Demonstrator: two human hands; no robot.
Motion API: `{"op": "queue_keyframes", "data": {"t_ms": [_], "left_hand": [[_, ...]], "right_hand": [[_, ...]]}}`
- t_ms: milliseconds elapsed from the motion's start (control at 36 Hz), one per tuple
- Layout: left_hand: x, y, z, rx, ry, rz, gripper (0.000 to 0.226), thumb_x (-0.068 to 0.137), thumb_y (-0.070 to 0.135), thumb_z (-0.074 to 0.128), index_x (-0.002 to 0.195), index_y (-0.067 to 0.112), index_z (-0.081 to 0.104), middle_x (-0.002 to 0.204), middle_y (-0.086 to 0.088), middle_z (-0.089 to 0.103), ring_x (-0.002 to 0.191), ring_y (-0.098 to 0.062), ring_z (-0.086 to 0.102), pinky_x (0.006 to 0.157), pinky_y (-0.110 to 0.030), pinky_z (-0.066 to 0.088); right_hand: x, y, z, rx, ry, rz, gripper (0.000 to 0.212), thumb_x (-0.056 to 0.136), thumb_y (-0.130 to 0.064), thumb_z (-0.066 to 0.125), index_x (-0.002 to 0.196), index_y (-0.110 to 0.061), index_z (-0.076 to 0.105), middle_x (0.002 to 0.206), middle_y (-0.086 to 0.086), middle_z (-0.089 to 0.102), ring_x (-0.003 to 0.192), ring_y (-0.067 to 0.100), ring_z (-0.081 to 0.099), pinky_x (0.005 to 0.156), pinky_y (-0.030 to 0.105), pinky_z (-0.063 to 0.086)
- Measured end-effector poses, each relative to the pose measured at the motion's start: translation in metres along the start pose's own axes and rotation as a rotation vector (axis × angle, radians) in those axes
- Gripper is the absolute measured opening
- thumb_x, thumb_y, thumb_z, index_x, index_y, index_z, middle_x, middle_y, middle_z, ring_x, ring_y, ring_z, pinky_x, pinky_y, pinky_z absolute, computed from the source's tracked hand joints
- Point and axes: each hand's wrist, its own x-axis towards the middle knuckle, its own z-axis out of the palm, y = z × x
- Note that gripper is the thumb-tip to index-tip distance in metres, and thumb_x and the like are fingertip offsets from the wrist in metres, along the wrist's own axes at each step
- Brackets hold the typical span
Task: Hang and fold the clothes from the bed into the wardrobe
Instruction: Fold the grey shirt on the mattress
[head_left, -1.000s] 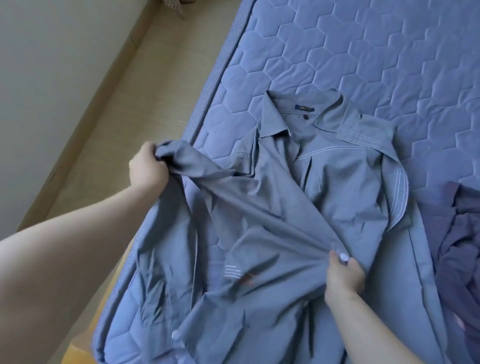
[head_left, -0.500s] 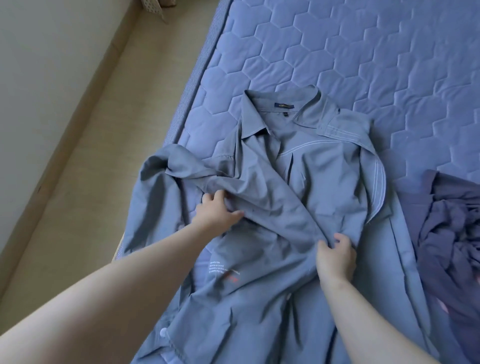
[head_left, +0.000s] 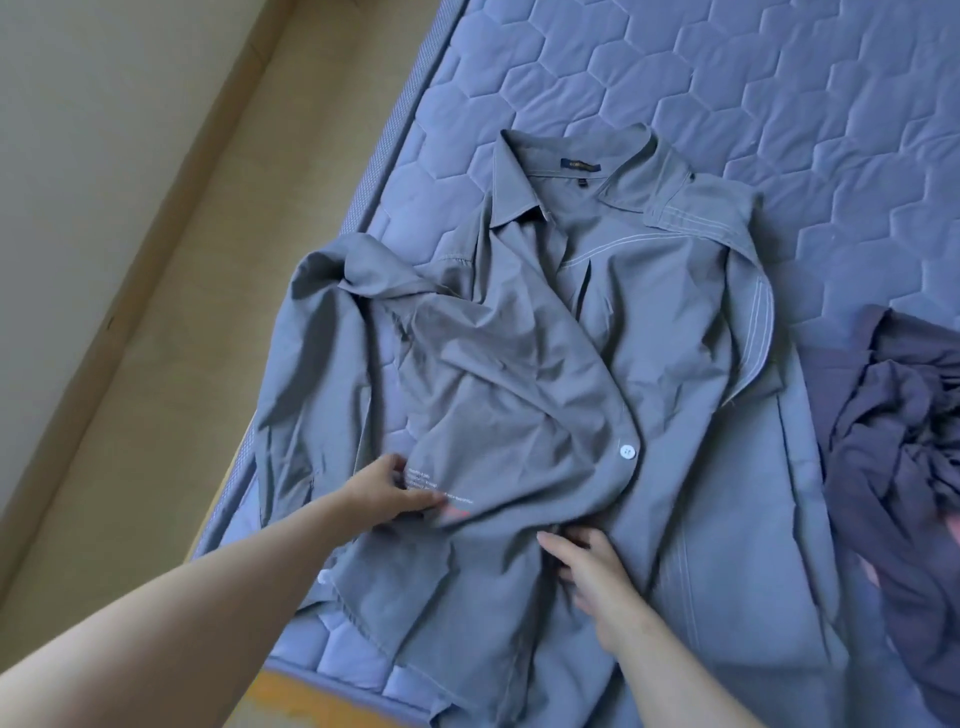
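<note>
Head view: grey shirt (head_left: 660, 332) lies crumpled on the bed (head_left: 779, 104), collar away from me, near the bed's left edge. My left hand (head_left: 387, 496) rests flat on its front panel, fingers straight. My right hand (head_left: 589, 569) presses the shirt, fingers spread. Dark garment (head_left: 904, 426) lies heaped at the right.

Left hand (head_left: 387, 493) flat, fingers (head_left: 421, 503) straight; right hand (head_left: 592, 569) splayed, palm down.
</note>
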Motion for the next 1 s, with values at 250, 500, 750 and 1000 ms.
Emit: {"op": "queue_keyframes", "data": {"t_ms": [250, 500, 750, 1000], "left_hand": [[-0.029, -0.035, 0.007, 0.456, 0.028, 0.057, 0.049, 0.076, 0.029, 0.075, 0.117, 0.015, 0.052, 0.115, -0.002, 0.057, 0.109, -0.021, 0.053, 0.082, -0.025, 0.041], [-0.065, -0.067, -0.003, 0.455, 0.206, 0.035, 0.033, 0.078, 0.024, 0.070, 0.108, 0.011, 0.063, 0.104, -0.007, 0.063, 0.095, -0.025, 0.057, 0.073, -0.027, 0.043], [-0.107, -0.103, -0.011, 0.464, 0.013, -0.124, 0.036, 0.080, 0.022, 0.070, 0.112, 0.010, 0.058, 0.103, -0.006, 0.054, 0.089, -0.021, 0.050, 0.075, -0.028, 0.045], [-0.113, -0.120, 0.015, -0.669, -0.111, -0.153, 0.025, 0.091, 0.039, 0.056, 0.105, 0.020, 0.061, 0.101, 0.000, 0.066, 0.095, -0.016, 0.061, 0.087, -0.031, 0.045]], "right_hand": [[-0.010, 0.025, 0.010, -0.150, -0.124, -0.019, 0.019, 0.084, -0.003, 0.063, 0.096, -0.015, 0.054, 0.084, -0.001, 0.064, 0.071, 0.012, 0.057, 0.059, 0.021, 0.042], [-0.026, 0.056, 0.016, -0.212, -0.153, 0.074, 0.019, 0.085, -0.009, 0.065, 0.093, -0.018, 0.050, 0.091, 0.001, 0.064, 0.081, 0.018, 0.061, 0.074, 0.033, 0.048], [-0.046, 0.091, 0.026, -0.159, -0.075, 0.089, 0.019, 0.094, -0.007, 0.049, 0.079, -0.014, 0.041, 0.080, 0.008, 0.059, 0.071, 0.021, 0.057, 0.062, 0.029, 0.045], [-0.065, 0.110, 0.016, -0.186, 0.277, -0.154, 0.018, 0.094, -0.013, 0.051, 0.077, -0.010, 0.044, 0.073, 0.008, 0.046, 0.066, 0.020, 0.041, 0.057, 0.030, 0.033]]}}
